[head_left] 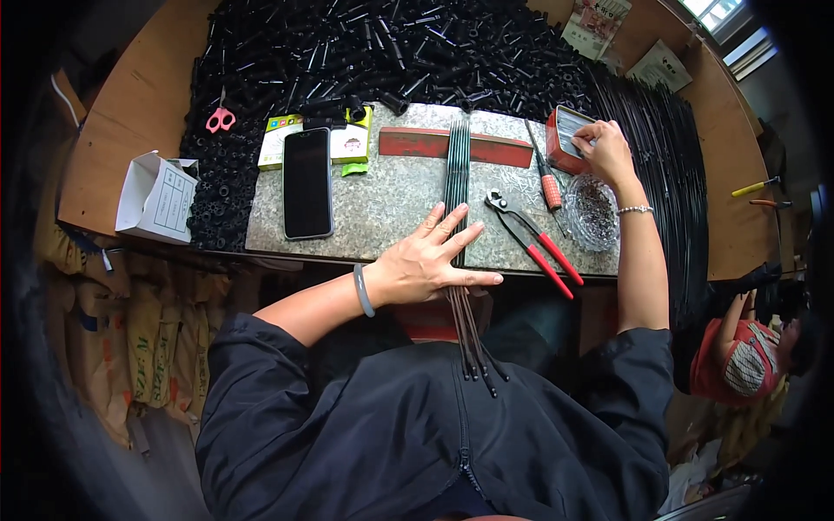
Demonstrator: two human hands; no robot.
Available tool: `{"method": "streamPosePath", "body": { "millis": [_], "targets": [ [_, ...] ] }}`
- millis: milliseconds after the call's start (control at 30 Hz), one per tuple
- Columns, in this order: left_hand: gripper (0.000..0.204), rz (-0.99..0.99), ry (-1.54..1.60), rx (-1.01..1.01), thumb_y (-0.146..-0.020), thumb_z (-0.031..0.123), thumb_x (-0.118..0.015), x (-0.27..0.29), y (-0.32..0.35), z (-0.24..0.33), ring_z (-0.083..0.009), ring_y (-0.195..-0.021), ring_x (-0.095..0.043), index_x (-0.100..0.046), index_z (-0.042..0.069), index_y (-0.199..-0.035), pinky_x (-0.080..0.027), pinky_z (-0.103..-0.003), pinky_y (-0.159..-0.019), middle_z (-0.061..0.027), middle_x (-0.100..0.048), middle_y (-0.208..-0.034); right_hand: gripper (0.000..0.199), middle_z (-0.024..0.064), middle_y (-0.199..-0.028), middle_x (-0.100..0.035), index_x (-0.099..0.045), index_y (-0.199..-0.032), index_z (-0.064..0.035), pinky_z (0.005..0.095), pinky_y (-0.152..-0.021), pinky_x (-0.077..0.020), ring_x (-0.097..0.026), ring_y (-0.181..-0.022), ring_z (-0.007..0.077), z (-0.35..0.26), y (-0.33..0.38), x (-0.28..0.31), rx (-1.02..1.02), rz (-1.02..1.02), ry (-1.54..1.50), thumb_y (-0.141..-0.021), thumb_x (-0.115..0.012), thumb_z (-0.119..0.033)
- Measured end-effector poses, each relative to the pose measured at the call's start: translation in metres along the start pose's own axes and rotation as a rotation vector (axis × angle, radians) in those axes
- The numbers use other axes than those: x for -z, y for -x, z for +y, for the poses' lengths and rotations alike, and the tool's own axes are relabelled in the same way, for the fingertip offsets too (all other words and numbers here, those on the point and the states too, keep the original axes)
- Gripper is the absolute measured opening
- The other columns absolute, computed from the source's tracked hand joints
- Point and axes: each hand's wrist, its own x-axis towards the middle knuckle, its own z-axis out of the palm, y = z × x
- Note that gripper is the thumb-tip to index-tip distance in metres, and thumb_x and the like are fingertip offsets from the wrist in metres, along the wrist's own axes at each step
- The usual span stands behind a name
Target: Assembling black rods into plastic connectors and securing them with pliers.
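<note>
My left hand (419, 262) lies spread and flat across a bundle of thin dark rods (457, 187). The rods' upper ends rest over a red metal bar (415, 143), and their dark-tipped lower ends hang past the board's near edge toward my jacket. At the right, my right hand (605, 154) reaches over an open red tin (565, 135), its fingers curled together at the contents; anything in the pinch is hidden. Just below that hand stands a clear glass bowl (592, 213) of small dark pieces. Red-handled pliers (532, 243) and a red-handled screwdriver (549, 187) lie between my hands.
A phone (307, 184) lies left on the speckled board (369, 239), by a yellow-and-white box (352, 139). Black tubular parts (382, 52) heap behind; long black rods (656, 165) line the right. Pink scissors (221, 120) and a white carton (158, 198) are left. Another person (738, 360) is at lower right.
</note>
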Motion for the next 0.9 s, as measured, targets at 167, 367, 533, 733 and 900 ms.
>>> {"method": "streamPosePath", "body": {
  "millis": [167,367,533,733,900],
  "targets": [
    [0.062,0.005,-0.060,-0.005,-0.081,0.018,-0.053,-0.003,0.000,-0.001,-0.0466,-0.126,-0.036,-0.039,0.049,-0.132,-0.031,-0.060,-0.102,-0.0208,-0.042,-0.134,0.009,0.0052,-0.083,-0.064,-0.068,-0.080,-0.0086,0.0360,-0.076,-0.0490,-0.056,-0.085,0.0242,0.004,0.000,-0.001,0.085,0.102,-0.016,-0.078,-0.066,-0.017],
    [0.060,-0.007,-0.071,-0.001,-0.081,0.020,-0.051,-0.001,-0.002,-0.001,-0.0459,-0.125,-0.038,-0.039,0.050,-0.132,-0.031,-0.060,-0.101,-0.0216,-0.042,-0.134,0.011,0.0133,-0.079,-0.060,-0.057,-0.095,-0.0028,0.0324,-0.068,-0.0473,-0.059,-0.074,0.0244,-0.051,-0.002,-0.007,0.194,0.291,-0.355,-0.089,-0.056,-0.012],
    [0.058,-0.010,-0.128,-0.019,-0.082,0.022,-0.049,-0.003,-0.002,-0.003,-0.0459,-0.125,-0.038,-0.038,0.050,-0.132,-0.031,-0.060,-0.101,-0.0229,-0.042,-0.133,0.014,0.0099,-0.081,-0.061,-0.062,-0.090,-0.0010,0.0285,-0.066,-0.0451,-0.056,-0.071,0.0172,-0.098,-0.009,-0.036,0.138,-0.055,-0.544,-0.085,-0.061,-0.014],
    [0.061,0.015,-0.074,0.003,-0.079,0.018,-0.052,-0.002,-0.003,-0.002,-0.0452,-0.125,-0.039,-0.042,0.049,-0.131,-0.032,-0.059,-0.101,-0.0213,-0.043,-0.134,0.015,0.0098,-0.080,-0.061,-0.063,-0.088,-0.0013,0.0298,-0.066,-0.0452,-0.056,-0.071,0.0179,-0.100,-0.018,-0.055,0.148,-0.080,-0.519,-0.084,-0.062,-0.016],
    [0.062,0.011,-0.092,0.000,-0.078,0.018,-0.052,-0.002,-0.003,-0.003,-0.0451,-0.125,-0.039,-0.042,0.050,-0.131,-0.033,-0.059,-0.101,-0.0217,-0.042,-0.134,0.014,0.0100,-0.078,-0.060,-0.062,-0.085,-0.0010,0.0309,-0.065,-0.0450,-0.055,-0.070,0.0189,-0.094,-0.019,-0.059,0.144,-0.068,-0.479,-0.084,-0.062,-0.015]
  ]
}}
